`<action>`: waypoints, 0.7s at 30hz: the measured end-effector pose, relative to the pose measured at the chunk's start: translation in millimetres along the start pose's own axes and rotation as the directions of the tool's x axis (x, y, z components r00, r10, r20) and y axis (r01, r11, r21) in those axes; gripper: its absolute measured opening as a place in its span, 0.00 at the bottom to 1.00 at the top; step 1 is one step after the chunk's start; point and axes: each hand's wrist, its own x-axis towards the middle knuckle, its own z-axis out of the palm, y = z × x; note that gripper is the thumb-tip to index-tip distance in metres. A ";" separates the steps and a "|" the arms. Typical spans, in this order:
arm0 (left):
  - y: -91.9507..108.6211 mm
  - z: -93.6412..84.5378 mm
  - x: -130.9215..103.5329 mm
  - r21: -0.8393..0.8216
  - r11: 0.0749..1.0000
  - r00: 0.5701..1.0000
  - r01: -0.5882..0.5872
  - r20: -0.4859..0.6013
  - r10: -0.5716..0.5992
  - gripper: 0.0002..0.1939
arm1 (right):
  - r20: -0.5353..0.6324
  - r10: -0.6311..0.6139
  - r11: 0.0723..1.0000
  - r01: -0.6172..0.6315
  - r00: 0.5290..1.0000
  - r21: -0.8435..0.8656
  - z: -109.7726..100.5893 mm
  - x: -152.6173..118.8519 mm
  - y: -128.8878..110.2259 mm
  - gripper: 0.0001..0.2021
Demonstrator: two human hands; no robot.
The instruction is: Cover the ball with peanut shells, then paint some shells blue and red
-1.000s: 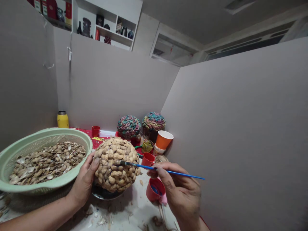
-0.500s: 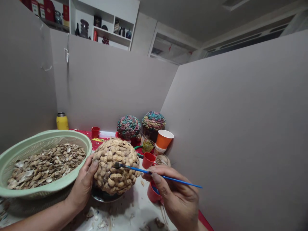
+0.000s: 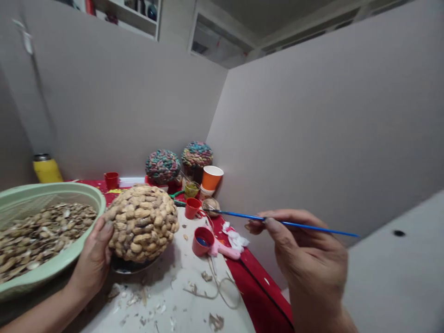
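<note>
A ball covered in peanut shells (image 3: pixel 144 224) rests on a dark dish (image 3: pixel 128 266). My left hand (image 3: pixel 93 254) grips the ball's left side, thumb on the shells and the other fingers partly hidden behind. Away to the right, my right hand (image 3: pixel 308 256) pinches a thin blue paintbrush (image 3: pixel 243 215) between thumb and fingers. Its dark tip points left, clear of the ball, overlapping in view the area near a red cup (image 3: pixel 193 208). Nearer to me stands another red cup with dark blue liquid (image 3: pixel 203 242).
A green basket (image 3: pixel 101 200) of loose shells stands left. A pink handheld appliance (image 3: pixel 227 250) with a black cord lies right of the cups. Behind are two coloured balls (image 3: pixel 163 165), (image 3: pixel 197 155), orange paper cups (image 3: pixel 212 178) and a yellow bottle (image 3: pixel 47 170). Grey panels (image 3: pixel 312 115) enclose the table.
My right hand has drawn the paintbrush off the ball's front and over to the right. My left hand keeps its grip on the ball. The view has swung right and downward.
</note>
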 end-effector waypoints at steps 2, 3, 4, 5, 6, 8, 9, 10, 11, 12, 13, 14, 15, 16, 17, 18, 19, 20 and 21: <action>3.1 2.7 0.4 0.031 1.000 0.999 -0.003 -0.032 0.004 0.36 | 0.097 0.042 0.990 -0.028 0.994 -0.140 -16.0 -3.0 8.5 0.03; 5.4 5.1 0.1 0.038 0.999 0.999 0.003 -0.039 -0.001 0.35 | 0.158 0.069 0.978 -0.036 0.985 -0.205 -21.8 -4.8 13.3 0.04; 8.1 7.9 -0.5 0.041 0.999 0.999 0.006 -0.044 -0.004 0.34 | 0.217 0.094 0.964 -0.035 0.972 -0.262 -25.7 -6.5 18.2 0.05; 11.0 10.8 -1.4 0.043 0.999 0.999 0.012 -0.042 -0.010 0.33 | 0.270 0.112 0.951 -0.024 0.956 -0.308 -27.6 -8.1 23.2 0.06; 13.5 13.6 -2.4 0.045 0.999 0.999 0.018 -0.040 -0.016 0.33 | 0.316 0.122 0.940 -0.007 0.941 -0.342 -27.6 -9.4 28.1 0.07; 16.3 17.2 -3.8 0.048 0.999 0.999 0.019 -0.044 -0.017 0.33 | 0.390 0.136 0.925 0.024 0.911 -0.379 -23.2 -11.0 37.7 0.09; 16.2 17.3 -3.9 0.048 0.999 0.999 0.016 -0.046 -0.014 0.33 | 0.424 0.147 0.921 0.033 0.894 -0.388 -19.6 -11.3 42.2 0.10; 14.9 16.3 -3.5 0.048 0.999 0.999 0.012 -0.047 -0.010 0.33 | 0.461 0.161 0.919 0.038 0.872 -0.393 -15.7 -11.3 46.7 0.10; 12.7 14.2 -2.6 0.048 0.999 0.999 0.005 -0.046 -0.003 0.33 | 0.501 0.177 0.916 0.043 0.847 -0.398 -11.9 -11.2 51.1 0.11; 9.8 11.2 -1.4 0.052 0.999 0.999 -0.004 -0.044 0.006 0.33 | 0.539 0.195 0.913 0.050 0.819 -0.406 -8.4 -11.1 55.3 0.12; 6.6 7.9 -0.1 0.057 0.998 0.999 -0.014 -0.042 0.016 0.32 | 0.575 0.210 0.907 0.062 0.791 -0.417 -5.4 -11.1 59.5 0.13; 3.5 4.5 1.1 0.061 0.998 0.999 -0.024 -0.038 0.027 0.32 | 0.604 0.227 0.899 0.075 0.764 -0.432 -2.9 -11.2 63.7 0.13; 0.6 1.4 2.1 0.060 0.998 0.999 -0.033 -0.030 0.035 0.32 | 0.626 0.243 0.888 0.090 0.741 -0.451 -0.9 -11.4 67.7 0.14; -1.8 -1.0 2.7 0.051 0.998 0.999 -0.042 -0.017 0.042 0.32 | 0.641 0.261 0.876 0.102 0.722 -0.472 0.7 -11.8 71.5 0.14; -3.6 -2.8 3.1 0.035 0.998 0.999 -0.044 0.002 0.044 0.32 | 0.650 0.281 0.863 0.110 0.706 -0.493 2.0 -12.2 75.0 0.14; -4.9 -4.0 3.2 0.015 0.999 0.999 -0.043 0.021 0.043 0.32 | 0.657 0.300 0.851 0.117 0.691 -0.512 3.2 -12.7 78.3 0.14; -5.8 -4.6 3.2 -0.005 0.999 0.998 -0.041 0.039 0.041 0.31 | 0.662 0.317 0.841 0.123 0.679 -0.527 4.3 -13.1 81.0 0.14; -6.4 -4.9 3.1 -0.021 0.999 0.998 -0.039 0.052 0.040 0.31 | 0.668 0.332 0.832 0.127 0.666 -0.540 5.3 -13.5 83.2 0.13; -6.8 -5.1 3.0 -0.031 0.999 0.998 -0.039 0.058 0.040 0.31 | 0.674 0.346 0.826 0.128 0.653 -0.549 6.3 -13.7 84.9 0.13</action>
